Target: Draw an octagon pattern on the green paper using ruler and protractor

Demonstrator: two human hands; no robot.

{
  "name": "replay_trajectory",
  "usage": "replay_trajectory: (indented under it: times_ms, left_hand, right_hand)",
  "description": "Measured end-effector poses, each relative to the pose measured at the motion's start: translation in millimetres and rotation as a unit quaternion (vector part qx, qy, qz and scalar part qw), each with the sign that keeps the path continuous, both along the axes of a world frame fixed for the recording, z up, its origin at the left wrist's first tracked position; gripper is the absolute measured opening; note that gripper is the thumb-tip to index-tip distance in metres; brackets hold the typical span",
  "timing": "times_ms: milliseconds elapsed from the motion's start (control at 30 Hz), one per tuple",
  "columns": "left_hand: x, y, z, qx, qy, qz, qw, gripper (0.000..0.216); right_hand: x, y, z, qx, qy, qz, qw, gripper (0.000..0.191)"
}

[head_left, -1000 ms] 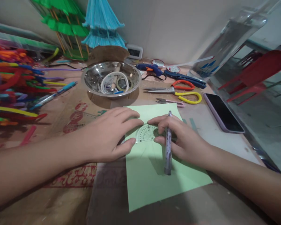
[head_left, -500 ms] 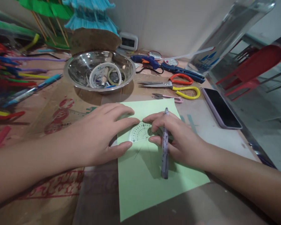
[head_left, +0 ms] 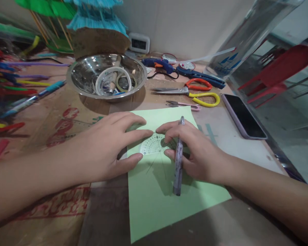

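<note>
A light green sheet of paper (head_left: pixel 154 208) lies in front of me, with a few thin pencil-like lines on it. On its upper half rests a clear protractor (head_left: pixel 151 145), partly covered by my fingers. My left hand (head_left: pixel 118 143) has its fingers spread, with the index fingertip and thumb at the protractor's left side. In my right hand (head_left: pixel 192 143) a pen (head_left: pixel 178 164) with a patterned grey-purple barrel is tucked between the fingers, its clip end pointing away from me. The fingertips of this hand also touch the protractor's right part.
Beyond the paper lie orange-and-yellow-handled scissors (head_left: pixel 195 91), pink thread snips (head_left: pixel 192 107) and a blue glue gun (head_left: pixel 159 65). A steel bowl (head_left: pixel 74 77) holds tape rolls. At right is a phone (head_left: pixel 243 116); pipe cleaners (head_left: pixel 12 82) fill the left.
The pen's near end has swung slightly to the left in my right hand. Both hands stay almost in place at the protractor, and the view has shifted a little.
</note>
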State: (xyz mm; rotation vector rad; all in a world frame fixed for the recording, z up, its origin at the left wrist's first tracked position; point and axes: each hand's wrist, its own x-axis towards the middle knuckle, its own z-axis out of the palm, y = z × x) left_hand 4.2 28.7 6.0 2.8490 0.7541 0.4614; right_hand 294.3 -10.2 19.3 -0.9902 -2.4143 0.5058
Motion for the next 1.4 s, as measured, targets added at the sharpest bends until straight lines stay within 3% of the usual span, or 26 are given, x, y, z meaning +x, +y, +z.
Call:
replay_trajectory:
  times_ms: [1400]
  left_hand:
    - [-0.7, 0.0, -0.6, -0.004, -0.003, 0.001, 1.0, 0.048]
  right_hand:
    - [0.1, 1.0, 1.7, -0.002, -0.014, 0.008, 1.0, 0.011]
